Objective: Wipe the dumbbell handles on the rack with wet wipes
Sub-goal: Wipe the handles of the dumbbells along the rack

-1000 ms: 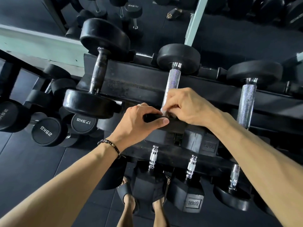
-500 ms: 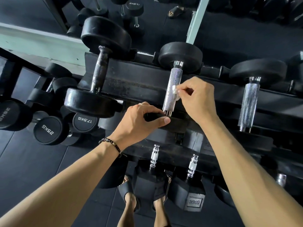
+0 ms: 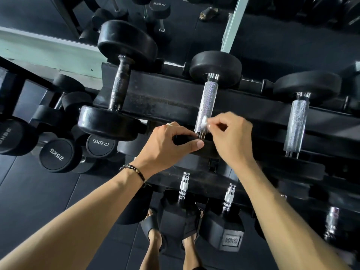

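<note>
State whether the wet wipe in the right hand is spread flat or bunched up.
Bunched up. The wet wipe shows only as a small white wad pinched by the right hand against the middle dumbbell's handle.

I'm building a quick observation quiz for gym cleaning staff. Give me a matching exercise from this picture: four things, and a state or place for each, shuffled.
Things:
1. left hand
2. right hand
3. wet wipe
4. dark-handled dumbbell

States:
A. pressed on the middle silver handle
B. pinches the wipe
C. grips the middle dumbbell's near head
D. lies left of the middle dumbbell

Pairs: 1-C, 2-B, 3-A, 4-D
</note>
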`<state>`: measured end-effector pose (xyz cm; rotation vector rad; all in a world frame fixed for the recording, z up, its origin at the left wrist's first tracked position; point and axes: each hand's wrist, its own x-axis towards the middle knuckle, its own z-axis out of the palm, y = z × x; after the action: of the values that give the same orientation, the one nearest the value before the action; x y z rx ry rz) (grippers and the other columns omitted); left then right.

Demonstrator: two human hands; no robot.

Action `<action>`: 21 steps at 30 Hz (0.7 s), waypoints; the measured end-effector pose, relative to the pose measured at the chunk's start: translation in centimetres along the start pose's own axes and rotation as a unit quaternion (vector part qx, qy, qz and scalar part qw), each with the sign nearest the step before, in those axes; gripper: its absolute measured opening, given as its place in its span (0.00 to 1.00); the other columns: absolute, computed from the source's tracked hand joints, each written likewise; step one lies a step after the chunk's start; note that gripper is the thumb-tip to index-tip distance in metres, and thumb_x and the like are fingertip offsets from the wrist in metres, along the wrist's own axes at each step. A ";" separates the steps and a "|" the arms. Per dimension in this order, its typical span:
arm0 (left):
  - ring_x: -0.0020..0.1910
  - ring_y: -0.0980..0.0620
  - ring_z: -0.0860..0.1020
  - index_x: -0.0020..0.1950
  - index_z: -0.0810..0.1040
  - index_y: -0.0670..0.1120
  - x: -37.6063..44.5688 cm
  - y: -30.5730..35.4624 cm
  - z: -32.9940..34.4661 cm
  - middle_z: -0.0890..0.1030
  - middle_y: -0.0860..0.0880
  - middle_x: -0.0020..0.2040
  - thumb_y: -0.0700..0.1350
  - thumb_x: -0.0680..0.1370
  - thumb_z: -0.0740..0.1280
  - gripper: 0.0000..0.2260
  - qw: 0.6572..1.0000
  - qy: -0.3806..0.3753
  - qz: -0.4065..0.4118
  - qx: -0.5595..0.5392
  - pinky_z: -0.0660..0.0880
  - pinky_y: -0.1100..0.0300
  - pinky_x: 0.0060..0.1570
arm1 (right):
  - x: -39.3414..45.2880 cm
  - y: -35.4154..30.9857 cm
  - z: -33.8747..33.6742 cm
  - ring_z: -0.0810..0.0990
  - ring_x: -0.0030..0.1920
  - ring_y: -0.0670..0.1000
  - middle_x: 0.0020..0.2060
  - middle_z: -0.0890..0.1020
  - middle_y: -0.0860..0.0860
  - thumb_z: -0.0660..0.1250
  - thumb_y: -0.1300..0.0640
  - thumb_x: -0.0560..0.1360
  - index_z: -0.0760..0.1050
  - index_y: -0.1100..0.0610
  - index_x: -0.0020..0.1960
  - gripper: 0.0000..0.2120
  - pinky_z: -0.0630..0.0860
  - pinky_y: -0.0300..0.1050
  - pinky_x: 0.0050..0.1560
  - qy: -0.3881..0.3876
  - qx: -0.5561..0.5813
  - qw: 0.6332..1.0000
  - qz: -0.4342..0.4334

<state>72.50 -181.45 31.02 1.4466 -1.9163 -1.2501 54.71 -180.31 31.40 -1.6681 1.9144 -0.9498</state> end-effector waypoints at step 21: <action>0.44 0.61 0.78 0.50 0.86 0.54 0.3 -0.1 -0.3 0.80 0.58 0.43 0.65 0.68 0.70 0.19 1.000 -0.013 -0.007 0.004 0.73 0.70 0.42 | 5.3 0.9 1.1 0.76 0.33 0.34 0.33 0.78 0.37 0.73 0.61 0.74 0.83 0.56 0.42 0.02 0.73 0.35 0.44 0.109 0.047 0.990 0.071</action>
<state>72.68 -181.83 31.07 1.4572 -1.9329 -1.2766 53.90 -185.67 30.64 -1.4037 2.0622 -1.1857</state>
